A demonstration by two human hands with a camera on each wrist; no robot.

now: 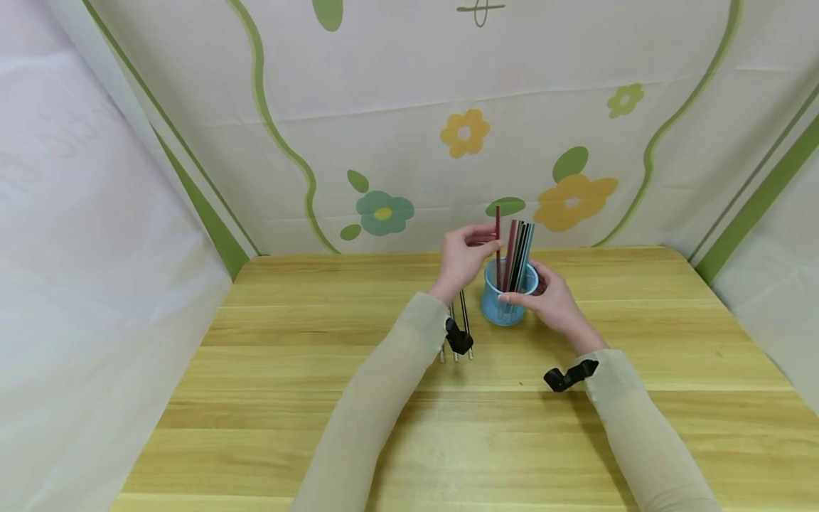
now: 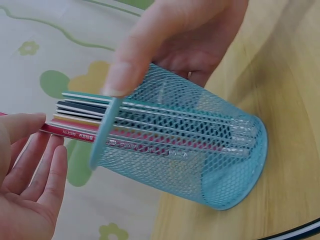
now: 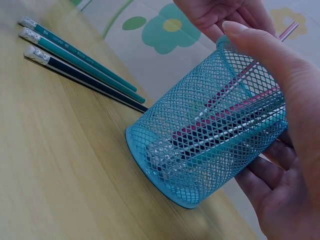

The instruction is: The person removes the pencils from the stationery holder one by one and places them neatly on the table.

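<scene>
A blue mesh pencil holder (image 1: 502,310) stands on the table with several pencils (image 1: 520,249) leaning in it, eraser ends down. My right hand (image 1: 554,299) grips the holder from the right, its thumb over the rim. Between the thumb and fingers of my left hand (image 1: 466,257) is a red pencil (image 1: 498,219), pinched near its upper part. The lower end of that pencil is inside the holder, seen through the mesh in both wrist views. Whether its tip touches the bottom I cannot tell.
Left of the holder, 3 loose pencils (image 3: 82,60), green and black-striped, lie side by side on the wooden table (image 1: 288,398). In the head view my left forearm partly covers them. A white flowered curtain (image 1: 397,156) hangs behind the table.
</scene>
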